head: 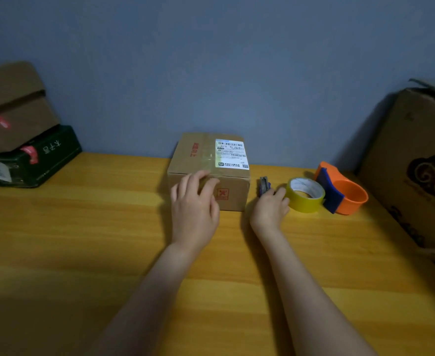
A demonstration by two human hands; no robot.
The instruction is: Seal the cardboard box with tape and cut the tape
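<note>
Cardboard box [209,168] sits mid-surface [82,240] against the wall, label on top. Left hand [195,204] lies flat, fingers spread, on the box's near top edge. Right hand [269,207], just right of the box, is closed on a small dark cutter [264,185]; the yellow tape roll [305,194] touches its fingertips. Orange dispenser [342,188] just beyond the roll.
</note>
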